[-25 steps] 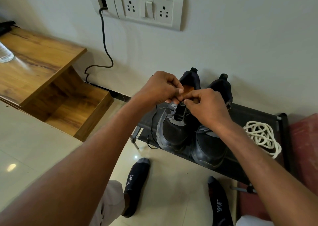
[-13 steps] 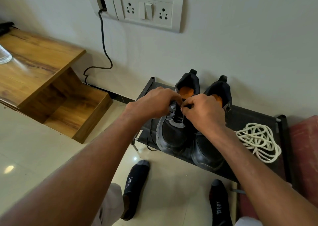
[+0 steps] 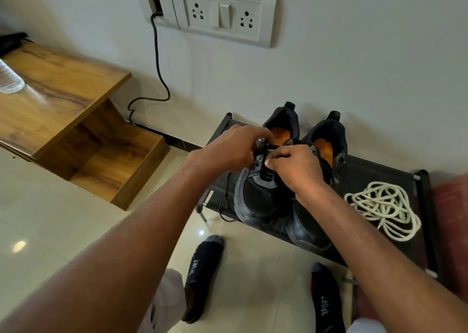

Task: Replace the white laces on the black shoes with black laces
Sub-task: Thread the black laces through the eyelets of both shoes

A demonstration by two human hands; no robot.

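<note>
Black lace (image 3: 269, 147) is pinched by both my left hand (image 3: 229, 148) and right hand (image 3: 295, 168) over the left shoe (image 3: 255, 196), near the rack (image 3: 379, 171) front edge for reach. White laces (image 3: 382, 209) lie discarded by its right edge.

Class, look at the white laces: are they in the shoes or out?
Out. The white laces lie in a loose heap on the black rack, beside the shoes.
</note>
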